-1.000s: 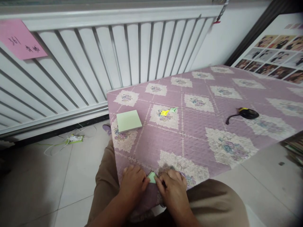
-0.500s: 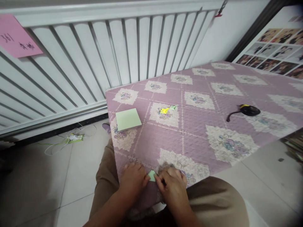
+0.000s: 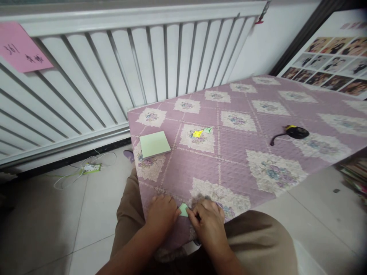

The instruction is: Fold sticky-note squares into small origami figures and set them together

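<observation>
A small folded piece of light green paper (image 3: 184,209) lies at the near edge of the cloth-covered table (image 3: 197,164), between my hands. My left hand (image 3: 162,214) pinches its left side, fingers curled on the cloth. On its right side, my right hand (image 3: 208,219) grips the paper between thumb and curled fingers. A pale green pad of square paper (image 3: 155,144) rests farther up on the left. Near the middle sit a small yellow folded paper piece (image 3: 197,133) and a green one (image 3: 208,130), touching or nearly touching.
A black object with a curved stem (image 3: 297,132) lies on the right of the table. Behind stands a white radiator (image 3: 160,61) with a pink note (image 3: 23,47). A power strip (image 3: 91,168) with white cables is on the floor. A photo board (image 3: 332,57) leans at the right.
The view has shifted slightly. Both hands stay on the green paper at the table edge, with hardly any visible movement.
</observation>
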